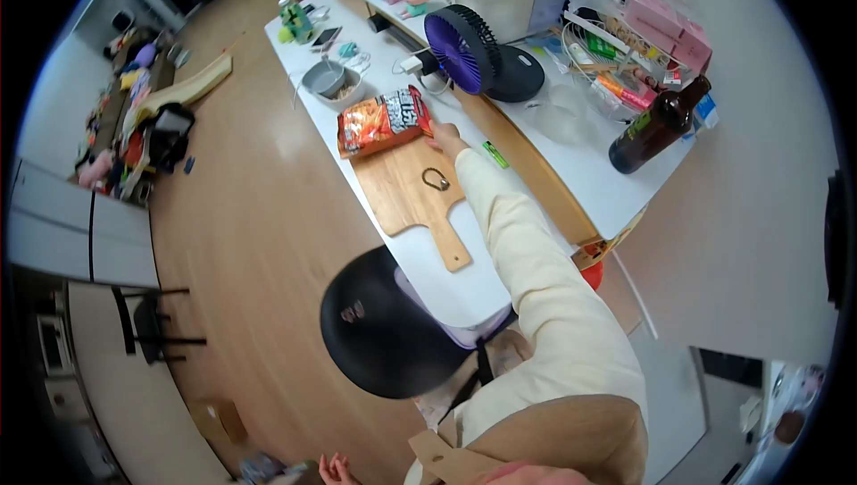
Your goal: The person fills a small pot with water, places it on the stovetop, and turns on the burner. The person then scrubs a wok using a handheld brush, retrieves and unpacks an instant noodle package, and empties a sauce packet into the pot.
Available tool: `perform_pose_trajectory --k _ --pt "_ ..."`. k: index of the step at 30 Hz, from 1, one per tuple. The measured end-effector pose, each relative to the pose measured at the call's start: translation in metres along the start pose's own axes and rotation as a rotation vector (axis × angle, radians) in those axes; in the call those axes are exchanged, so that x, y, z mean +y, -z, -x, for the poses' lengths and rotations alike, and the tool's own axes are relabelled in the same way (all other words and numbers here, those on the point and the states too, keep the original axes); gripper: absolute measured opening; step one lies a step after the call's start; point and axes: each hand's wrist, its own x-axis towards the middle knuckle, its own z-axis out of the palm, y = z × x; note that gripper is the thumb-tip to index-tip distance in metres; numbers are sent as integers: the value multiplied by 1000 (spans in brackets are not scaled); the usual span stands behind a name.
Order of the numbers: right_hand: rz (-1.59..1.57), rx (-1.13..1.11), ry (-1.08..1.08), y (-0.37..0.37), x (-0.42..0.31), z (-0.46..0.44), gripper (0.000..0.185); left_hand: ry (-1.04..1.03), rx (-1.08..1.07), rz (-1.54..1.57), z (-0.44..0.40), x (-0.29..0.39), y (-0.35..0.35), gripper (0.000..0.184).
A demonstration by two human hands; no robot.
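My right hand (pixel 447 139), at the end of a cream sleeve, is closed on the right edge of an orange, black and white snack bag (pixel 379 125). The bag lies at the far end of a wooden cutting board (pixel 397 186), partly over it. On the board rests a dark beaded bracelet (pixel 436 179). Low in the view, away from the table, my left hand (pixel 336 469) shows only its fingers, apart and slightly curled with nothing in them.
Beyond the bag stand grey and white bowls (pixel 327 80). A purple-black fan (pixel 466 49) and a brown bottle (pixel 659 125) stand on the raised right side, beside a clutter-filled plastic bag (pixel 616 61). A black rounded chair (pixel 388 329) stands at the near table edge (pixel 464 306).
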Motion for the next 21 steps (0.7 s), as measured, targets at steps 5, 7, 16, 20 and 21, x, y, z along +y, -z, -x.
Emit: perform_pose_trajectory --k 5,7,16,20,21 --pt "1067 126 407 -14 -5 11 27 -24 -219 -21 -160 26 0 40" --pt "629 359 533 -26 13 24 22 -59 -275 2 -203 57 -14 38" --pt "481 6 882 -70 -94 254 21 -280 -584 188 -298 161 -113 33" --pt "510 -92 898 -13 -105 353 20 -473 -886 331 -271 236 -213 40" --pt "533 -115 852 7 -104 391 22 -564 -971 306 -256 255 -235 50"
